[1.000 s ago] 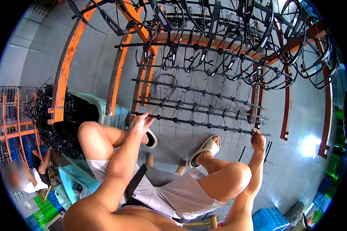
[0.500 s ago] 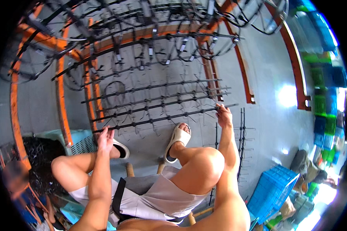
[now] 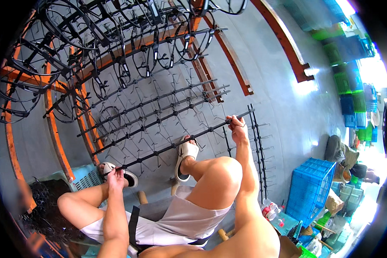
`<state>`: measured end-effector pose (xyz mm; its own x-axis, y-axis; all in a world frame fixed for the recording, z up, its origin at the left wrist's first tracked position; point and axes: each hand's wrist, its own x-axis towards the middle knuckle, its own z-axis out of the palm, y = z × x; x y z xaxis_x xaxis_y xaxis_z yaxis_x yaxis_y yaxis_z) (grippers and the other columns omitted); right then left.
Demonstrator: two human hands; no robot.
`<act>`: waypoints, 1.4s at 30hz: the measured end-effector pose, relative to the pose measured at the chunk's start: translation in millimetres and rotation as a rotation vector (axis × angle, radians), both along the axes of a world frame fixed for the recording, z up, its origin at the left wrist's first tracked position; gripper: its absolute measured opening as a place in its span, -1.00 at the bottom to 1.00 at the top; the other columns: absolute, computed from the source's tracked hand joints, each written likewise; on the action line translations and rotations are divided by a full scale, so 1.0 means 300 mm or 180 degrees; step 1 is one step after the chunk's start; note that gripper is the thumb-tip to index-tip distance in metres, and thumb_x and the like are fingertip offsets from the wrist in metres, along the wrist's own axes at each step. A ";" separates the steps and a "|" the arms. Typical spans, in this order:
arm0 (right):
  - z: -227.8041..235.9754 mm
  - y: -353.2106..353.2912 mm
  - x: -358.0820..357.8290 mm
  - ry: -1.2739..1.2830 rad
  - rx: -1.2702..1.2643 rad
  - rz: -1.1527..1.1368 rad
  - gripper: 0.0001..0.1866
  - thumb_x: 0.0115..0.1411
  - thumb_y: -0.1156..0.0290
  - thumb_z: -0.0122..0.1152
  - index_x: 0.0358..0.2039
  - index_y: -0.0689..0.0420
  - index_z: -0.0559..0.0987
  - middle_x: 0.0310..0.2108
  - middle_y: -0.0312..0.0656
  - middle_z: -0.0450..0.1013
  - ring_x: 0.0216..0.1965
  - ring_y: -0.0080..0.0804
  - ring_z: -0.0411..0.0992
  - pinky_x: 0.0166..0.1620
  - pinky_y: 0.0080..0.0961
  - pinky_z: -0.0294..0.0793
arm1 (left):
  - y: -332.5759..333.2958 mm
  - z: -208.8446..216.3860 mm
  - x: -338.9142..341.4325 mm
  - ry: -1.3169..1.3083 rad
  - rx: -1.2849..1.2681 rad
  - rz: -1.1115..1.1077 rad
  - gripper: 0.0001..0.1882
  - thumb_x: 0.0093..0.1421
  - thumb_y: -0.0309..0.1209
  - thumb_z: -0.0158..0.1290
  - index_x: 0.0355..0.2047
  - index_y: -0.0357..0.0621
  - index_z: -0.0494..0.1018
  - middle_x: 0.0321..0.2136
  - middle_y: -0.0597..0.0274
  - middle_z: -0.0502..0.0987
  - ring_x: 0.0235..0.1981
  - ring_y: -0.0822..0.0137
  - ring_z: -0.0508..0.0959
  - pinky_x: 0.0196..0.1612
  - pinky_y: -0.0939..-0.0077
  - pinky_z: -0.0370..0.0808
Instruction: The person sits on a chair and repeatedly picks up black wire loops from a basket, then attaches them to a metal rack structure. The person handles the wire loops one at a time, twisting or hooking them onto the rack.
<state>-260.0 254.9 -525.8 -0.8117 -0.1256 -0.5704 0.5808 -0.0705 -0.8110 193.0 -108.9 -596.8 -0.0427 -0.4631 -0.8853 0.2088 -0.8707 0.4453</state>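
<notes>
A long black rod [image 3: 176,145] with thin wire hooks along it spans between my two hands, slanting up to the right. The left end is pinched in my left hand [image 3: 115,179], over one sandal. My right hand [image 3: 238,129] grips the rod close to its right end, fingers curled round it. Just beyond it lie similar hooked rods [image 3: 159,119], roughly parallel, over the grey floor. Farther off, black looped parts [image 3: 146,60] hang in rows from rods on an orange metal rack [image 3: 56,124].
A blue plastic crate [image 3: 311,189] stands at the right, near clear bottles [image 3: 273,213]. More hooked rods [image 3: 258,146] lie beside my right forearm. A pale teal basket [image 3: 88,176] and a tangled black heap [image 3: 47,206] are at the left. Stacked bins [image 3: 348,90] line the far right.
The rod has come nearer to me, and its slant is steeper in the picture. My view has shifted, so the rack sits farther left. Both hands keep their hold.
</notes>
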 end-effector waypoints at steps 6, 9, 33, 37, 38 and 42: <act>0.191 0.058 0.015 0.0316 -0.0225 0.0351 -0.83 0.25 0.31 0.05 -0.22 0.04 0.31 -0.21 -0.22 0.52 -0.28 -0.61 0.41 -0.22 -0.61 0.30 | 0.034 0.043 -0.007 -0.0170 0.0233 0.0207 -0.86 0.21 -0.38 -0.09 -0.38 -0.19 0.39 -0.31 0.23 0.43 -0.26 0.34 0.43 -0.14 0.48 0.48; 0.358 0.005 -0.010 0.0435 -0.0243 0.0622 -0.83 0.29 0.35 -0.05 -0.14 0.08 0.31 -0.16 -0.19 0.50 -0.20 -0.55 0.41 -0.19 -0.59 0.33 | 0.054 0.123 -0.007 -0.0128 0.0114 0.0331 -0.86 0.19 -0.37 -0.07 -0.42 -0.17 0.39 -0.37 0.24 0.44 -0.35 0.35 0.45 -0.17 0.56 0.47; 0.699 -0.177 -0.172 0.1365 0.2488 0.1761 -0.75 0.10 0.34 0.01 -0.48 0.27 0.56 -0.61 -0.22 0.46 -0.61 -0.50 0.40 -0.53 -0.52 0.41 | -0.238 0.588 -0.111 0.1369 -0.1540 0.0453 -0.81 0.18 -0.41 0.08 -0.26 -0.26 0.43 -0.28 0.20 0.51 -0.20 0.34 0.50 -0.02 0.50 0.49; 0.772 -0.180 -0.048 0.1506 0.1645 0.2044 -0.72 0.15 0.21 0.13 -0.27 0.17 0.53 -0.45 -0.32 0.45 -0.50 -0.60 0.34 -0.42 -0.64 0.37 | -0.294 0.459 -0.102 0.1768 -0.1759 0.0485 -0.86 0.19 -0.43 0.05 -0.28 -0.23 0.44 -0.32 0.19 0.51 -0.30 0.36 0.52 -0.17 0.53 0.54; 0.786 -0.211 0.021 0.1766 0.1340 0.1936 -0.71 0.15 0.20 0.14 -0.27 0.17 0.53 -0.45 -0.32 0.44 -0.50 -0.61 0.33 -0.43 -0.65 0.35 | -0.337 0.392 -0.060 0.1802 -0.1603 0.0550 -0.91 0.17 -0.43 0.05 -0.33 -0.17 0.47 -0.36 0.24 0.52 -0.40 0.39 0.50 -0.31 0.61 0.52; 0.703 -0.039 0.068 0.2708 0.1759 0.0876 -0.79 0.18 0.29 0.09 -0.27 0.16 0.51 -0.53 -0.36 0.36 -0.51 -0.65 0.27 -0.46 -0.64 0.26 | -0.237 0.543 -0.198 0.1106 -0.1766 0.0766 -0.89 0.04 -0.43 0.15 -0.41 0.03 0.45 -0.53 0.39 0.45 -0.54 0.51 0.42 -0.47 0.59 0.50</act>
